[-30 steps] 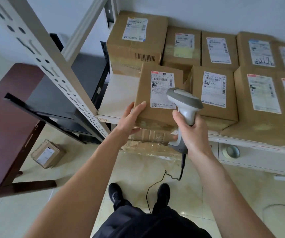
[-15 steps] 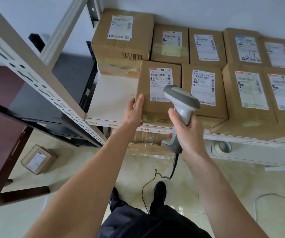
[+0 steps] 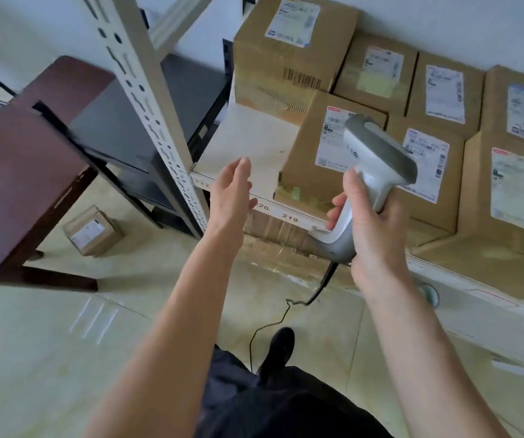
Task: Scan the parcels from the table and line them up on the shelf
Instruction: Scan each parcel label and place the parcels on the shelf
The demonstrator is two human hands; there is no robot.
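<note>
A: Start at the far left. What stands there?

B: A dark red-brown table (image 3: 17, 172), and by its foot a small cardboard box (image 3: 93, 230) lies on the pale tiled floor (image 3: 49, 343). Next to the table is a black rack (image 3: 134, 121), then the white perforated upright (image 3: 150, 105) of the shelf (image 3: 248, 143).

A: And the left hand?

B: The left hand (image 3: 230, 192) hangs in front of the shelf's edge, fingers spread loose, palm turned toward the parcel, holding nothing. It is just beside the parcel, with a gap of bare white shelf between them.

A: Where is that parcel?

B: The front parcel (image 3: 311, 162) sits on the shelf at the left end of the front row, label up, its near corner over the numbered strip on the edge. A larger box (image 3: 292, 49) stands behind it, against the wall.

A: The right hand?

B: The right hand (image 3: 371, 235) is wrapped around the grip of a grey-and-white barcode scanner (image 3: 377, 162), whose head is over the front parcel's label. Its black cable (image 3: 273, 320) drops to the floor.

A: Further right?

B: More labelled parcels (image 3: 444, 90) fill the shelf in two rows, packed side by side; their labels are too blurred to read.
</note>
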